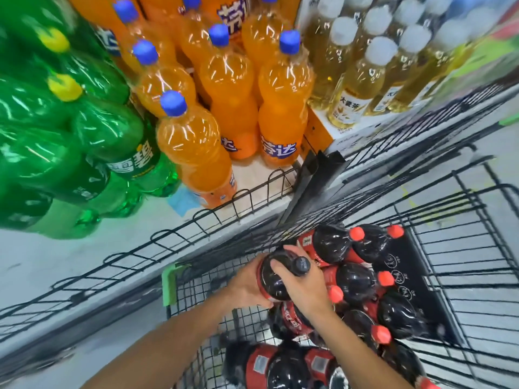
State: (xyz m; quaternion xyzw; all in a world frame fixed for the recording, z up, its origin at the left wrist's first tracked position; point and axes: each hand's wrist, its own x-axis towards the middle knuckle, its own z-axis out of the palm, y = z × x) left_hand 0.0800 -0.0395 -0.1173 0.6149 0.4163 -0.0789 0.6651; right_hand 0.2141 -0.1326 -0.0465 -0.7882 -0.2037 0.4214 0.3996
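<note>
A dark cola bottle with a black cap is lifted just above the wire shopping cart. My left hand grips its body from the left side. My right hand grips its neck and shoulder, with the cap poking out between the fingers. Below and to the right, several red-capped cola bottles lie packed in the cart. More cola bottles with red labels lie at the cart's near end.
A low shelf with a black wire rail holds orange soda bottles with blue caps, green soda bottles with yellow caps at left and pale tea bottles with white caps at right. Grey floor lies beside the cart.
</note>
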